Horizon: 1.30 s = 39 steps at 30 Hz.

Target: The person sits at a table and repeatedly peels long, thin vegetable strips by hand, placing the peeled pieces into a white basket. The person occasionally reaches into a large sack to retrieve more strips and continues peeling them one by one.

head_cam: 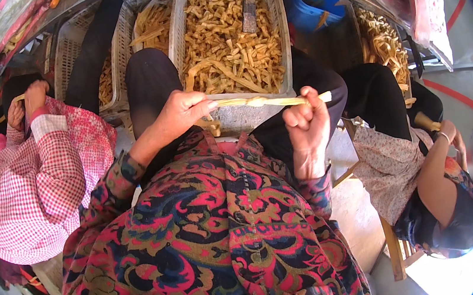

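Observation:
A pale yellow strip of dried plant material is stretched level between my two hands, above my lap. Its left end is pinched between the thumb and fingers of my left hand. My right hand grips the strip close to its other end, and a short tip sticks out past the fingers. Just beyond the strip stands a white plastic crate, filled with many short, curled yellow-brown pieces. On those pieces, at the far right, lies a flat, worn metal bar or blade.
To the left are another perforated crate and a bundle of dried strips. A blue plastic bin stands at the back right. Co-workers sit close on both sides, one in a checkered sleeve. Bagged goods overhang the upper right.

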Each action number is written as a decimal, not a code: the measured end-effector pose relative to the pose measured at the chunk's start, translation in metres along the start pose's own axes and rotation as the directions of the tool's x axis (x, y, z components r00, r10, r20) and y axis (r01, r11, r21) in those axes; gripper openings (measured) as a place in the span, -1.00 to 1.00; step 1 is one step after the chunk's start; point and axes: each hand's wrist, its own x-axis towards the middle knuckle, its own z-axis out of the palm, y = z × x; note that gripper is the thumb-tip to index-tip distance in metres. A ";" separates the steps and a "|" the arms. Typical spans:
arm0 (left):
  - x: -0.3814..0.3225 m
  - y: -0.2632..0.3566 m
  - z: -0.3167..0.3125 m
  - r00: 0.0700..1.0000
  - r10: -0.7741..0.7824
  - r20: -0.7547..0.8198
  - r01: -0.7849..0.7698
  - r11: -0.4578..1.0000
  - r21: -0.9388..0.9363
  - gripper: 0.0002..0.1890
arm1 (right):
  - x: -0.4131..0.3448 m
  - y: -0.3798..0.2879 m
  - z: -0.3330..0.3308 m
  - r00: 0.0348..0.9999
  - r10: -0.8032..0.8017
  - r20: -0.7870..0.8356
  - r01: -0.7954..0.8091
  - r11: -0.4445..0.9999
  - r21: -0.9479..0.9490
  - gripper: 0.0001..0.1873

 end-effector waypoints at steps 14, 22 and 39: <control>0.132 -0.026 -0.058 0.874 -0.159 -0.459 0.036 0.964 -0.264 -0.85 | 0.214 -0.003 0.055 0.727 -0.401 0.557 0.474 -0.294 -0.830 -0.91; 0.033 -0.073 0.010 0.983 -0.163 -0.089 0.158 0.986 -0.057 -0.81 | 0.108 0.023 -0.039 0.818 0.030 0.574 0.502 -0.523 -0.688 -0.28; 0.053 0.037 0.048 0.998 0.041 0.048 -0.044 0.998 0.054 -0.68 | -0.011 0.017 0.046 0.904 -0.050 0.424 0.407 -0.199 -0.891 -0.62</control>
